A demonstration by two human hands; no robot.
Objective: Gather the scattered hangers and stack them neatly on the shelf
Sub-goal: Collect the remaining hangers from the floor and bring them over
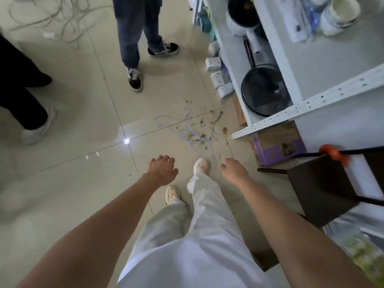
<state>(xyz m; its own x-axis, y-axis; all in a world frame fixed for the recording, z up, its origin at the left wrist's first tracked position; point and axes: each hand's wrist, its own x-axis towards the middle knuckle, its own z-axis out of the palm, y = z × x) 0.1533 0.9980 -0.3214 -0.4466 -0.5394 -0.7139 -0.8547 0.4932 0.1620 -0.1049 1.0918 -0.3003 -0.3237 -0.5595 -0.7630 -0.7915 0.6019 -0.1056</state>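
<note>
**While hands hover: hangers on floor**

Head view. Lilac wire hangers [188, 132]: tangled on tiled floor amid debris, far of both hands, left of white shelf [291, 109]. Left hand [161, 168]: empty, fingers loosely spread. Right hand [233, 169]: empty, fingers curled downward. Both apart from hangers.

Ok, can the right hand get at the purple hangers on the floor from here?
Probably yes, after bending down. The right hand is empty and open above the floor, and the purple hangers lie just ahead among leaf litter. Nothing blocks the way; the shelf stands off to the right.
</note>
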